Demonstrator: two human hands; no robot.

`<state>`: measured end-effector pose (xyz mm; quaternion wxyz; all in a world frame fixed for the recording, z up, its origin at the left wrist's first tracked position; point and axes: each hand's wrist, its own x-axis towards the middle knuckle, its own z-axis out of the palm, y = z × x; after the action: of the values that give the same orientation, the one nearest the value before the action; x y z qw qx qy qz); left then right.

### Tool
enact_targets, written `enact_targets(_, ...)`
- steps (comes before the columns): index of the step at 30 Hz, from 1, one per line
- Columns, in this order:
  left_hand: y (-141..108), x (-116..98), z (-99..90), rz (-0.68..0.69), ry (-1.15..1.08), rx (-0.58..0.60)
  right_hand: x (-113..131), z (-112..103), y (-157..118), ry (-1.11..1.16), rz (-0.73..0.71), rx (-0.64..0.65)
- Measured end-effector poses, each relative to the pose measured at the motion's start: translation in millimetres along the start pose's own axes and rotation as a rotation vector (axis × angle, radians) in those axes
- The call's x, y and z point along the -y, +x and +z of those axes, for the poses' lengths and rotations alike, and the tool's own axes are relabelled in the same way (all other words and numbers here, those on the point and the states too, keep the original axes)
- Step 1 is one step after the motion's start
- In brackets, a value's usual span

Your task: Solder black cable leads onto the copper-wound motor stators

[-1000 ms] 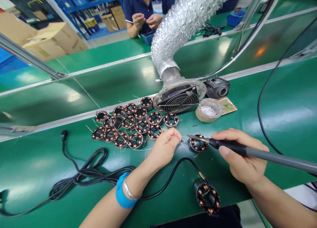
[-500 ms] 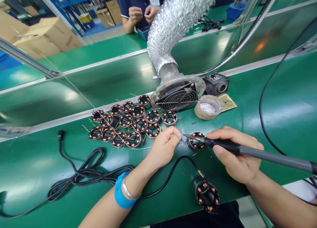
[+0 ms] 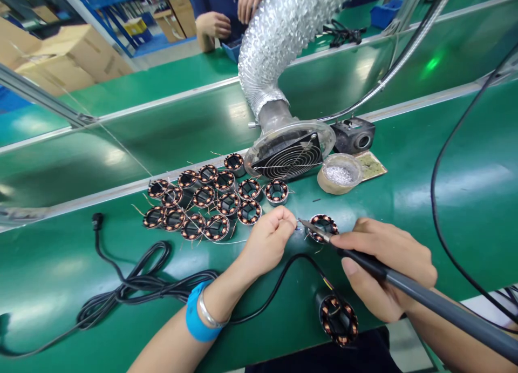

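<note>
My right hand is closed around a soldering iron, whose metal tip points left, close to the fingers of my left hand. My left hand is pinched beside a copper-wound stator; a thin wire runs left from it, but what its fingertips hold is too small to make out. The iron's tip passes over that stator's near left edge. Below, another stator with a black cable lies near the table's front edge. Several stators stand grouped left of my left hand.
A fume extractor with a silver duct stands behind the stators. Right of it are a bowl of solder bits and a black holder. Coiled cable lies left. A person sits across the bench.
My right hand has shifted slightly down and right, and the iron's handle is tilted more steeply. My left hand is nearly still. The other person's hands have moved apart.
</note>
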<state>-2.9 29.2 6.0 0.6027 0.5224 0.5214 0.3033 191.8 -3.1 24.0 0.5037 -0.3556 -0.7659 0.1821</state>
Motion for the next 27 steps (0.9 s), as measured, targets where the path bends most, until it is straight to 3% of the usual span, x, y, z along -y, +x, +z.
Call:
enact_targets(4,0.2,0.4,0.0,-0.002,0.011,-0.006,-1.4,-0.1,0.3,0.05,-0.001,-0.07)
enact_targets(27,-1.1,0.2,-2.8,-0.004,0.026,0.016,-9.5,-0.6,0.5,0.015,-0.067,-0.093)
